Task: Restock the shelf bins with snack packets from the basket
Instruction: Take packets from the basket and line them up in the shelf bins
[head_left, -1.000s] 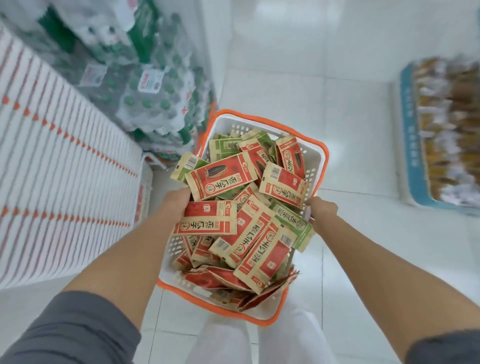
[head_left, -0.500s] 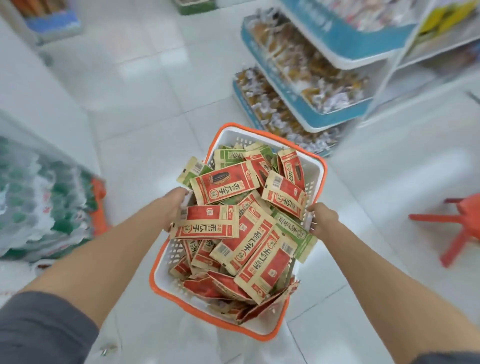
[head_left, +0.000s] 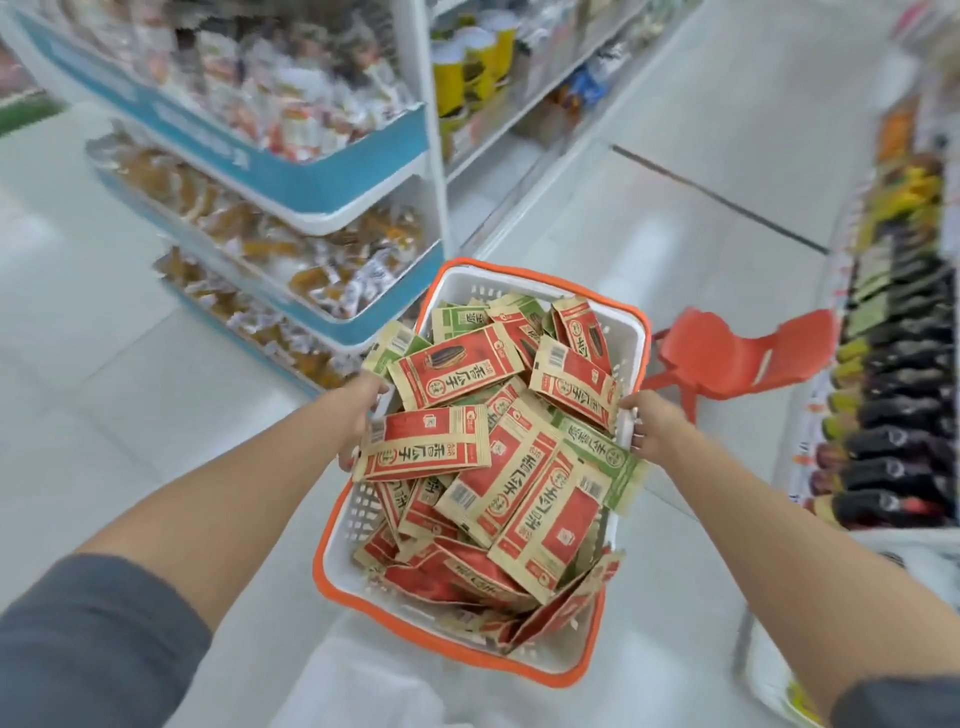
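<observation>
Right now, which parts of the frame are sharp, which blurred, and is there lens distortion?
Head view: snack packets and basket are sharp, print legible; blue shelf bins and the bottle shelf at right smear with motion blur; wide-angle lens tilts shelving outward; lighting even, only soft sheen on the floor.

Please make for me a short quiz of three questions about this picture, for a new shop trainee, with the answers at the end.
1. Multiple choice: what do the left hand and the right hand hold? A) a yellow can B) the two sides of the white plastic basket with the orange rim C) a shelf post
2. True or false: green paper snack packets lie among the red paper snack packets in the basket.
3. Fill in: the blue-fronted shelf bins are on the person's ____ side.
Key: 1 B; 2 true; 3 left.
</observation>
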